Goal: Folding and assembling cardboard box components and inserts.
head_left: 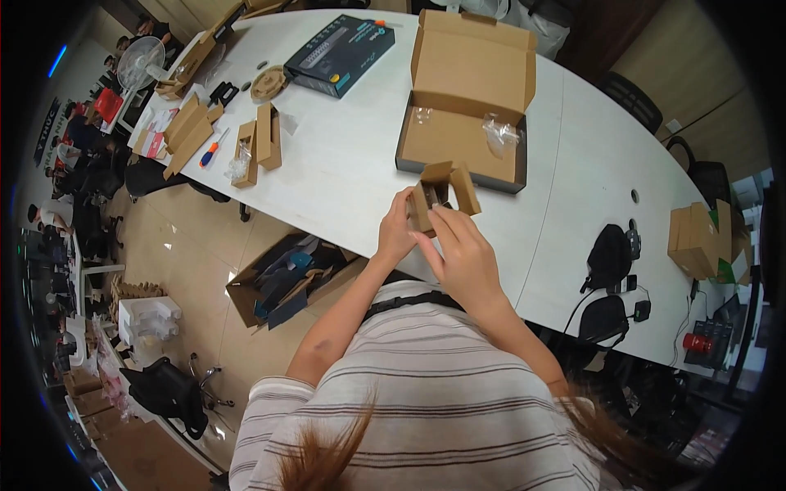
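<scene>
A small open cardboard box point(468, 195) is up against the table's near edge, in front of my body. My left hand point(395, 231) is closed round its left side. Over the near side and opening lie the fingers of my right hand point(467, 254), with the thumb lower down against the box. Something dark shows inside the opening, too covered to name. Just beyond stands a large open carton point(463, 139) with a brown inside and a raised lid point(471, 61). Clear plastic bags point(501, 135) lie in it.
On the white table point(344, 172) are a dark printed box point(340, 56), small cardboard boxes point(268, 137), a screwdriver point(214, 148) and a tape roll point(268, 83). A black bag point(610, 255) lies right. Below, a carton of scraps point(286, 274) stands on the floor.
</scene>
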Available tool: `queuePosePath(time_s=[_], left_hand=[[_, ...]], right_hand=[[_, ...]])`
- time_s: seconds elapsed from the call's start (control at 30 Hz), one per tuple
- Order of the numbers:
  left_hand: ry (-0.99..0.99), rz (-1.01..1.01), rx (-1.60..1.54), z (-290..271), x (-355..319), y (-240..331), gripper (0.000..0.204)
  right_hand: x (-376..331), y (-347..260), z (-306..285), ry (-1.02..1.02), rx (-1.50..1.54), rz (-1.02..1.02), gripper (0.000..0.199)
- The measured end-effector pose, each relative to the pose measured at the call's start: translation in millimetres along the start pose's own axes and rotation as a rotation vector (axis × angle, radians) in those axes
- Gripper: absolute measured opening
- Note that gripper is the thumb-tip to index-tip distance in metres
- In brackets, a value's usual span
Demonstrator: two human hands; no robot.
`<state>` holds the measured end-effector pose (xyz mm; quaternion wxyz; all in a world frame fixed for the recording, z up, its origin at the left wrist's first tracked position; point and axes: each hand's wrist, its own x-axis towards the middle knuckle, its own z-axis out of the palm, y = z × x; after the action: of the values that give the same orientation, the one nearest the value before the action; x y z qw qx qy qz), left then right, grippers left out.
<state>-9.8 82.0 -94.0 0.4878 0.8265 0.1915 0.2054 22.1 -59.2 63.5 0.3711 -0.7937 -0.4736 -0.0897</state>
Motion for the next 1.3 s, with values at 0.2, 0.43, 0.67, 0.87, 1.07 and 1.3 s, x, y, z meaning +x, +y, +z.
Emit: queuePosePath(time_s=[0.2,0.43,0.67,0.87,1.07,1.3], left_hand=[[0.043,-0.029,-0.059,3.6,-17.8,-6.5,0.073],[0.118,0.036,-0.108,10.6,-29.9,-9.4,0.079],[0.351,-0.206,-0.479,4.0,-15.8,-43.0,0.073],[0.472,-0.642,-0.728,-44.5,-5.5,-73.3,0.072],[0.339,-0.721,-1.097,-72.8,8.7,-80.5,0.082],[0.262,-0.757,-1.208,-98.6,37.7,-26.9,0.098]], right_hand=[[19.5,13.9,6.9,-0.459,0.055,0.138,0.065],[41.1,-2.1,2.7,-0.892,-0.168,0.292,0.069],[15.9,11.5,-1.5,-0.045,0.290,-0.202,0.030],[-56.9,105.7,26.6,0.170,0.489,0.417,0.022],[-54.8,100.1,24.3,-0.016,0.319,0.287,0.036],[5.1,71.7,37.2,0.100,0.281,-0.095,0.055]])
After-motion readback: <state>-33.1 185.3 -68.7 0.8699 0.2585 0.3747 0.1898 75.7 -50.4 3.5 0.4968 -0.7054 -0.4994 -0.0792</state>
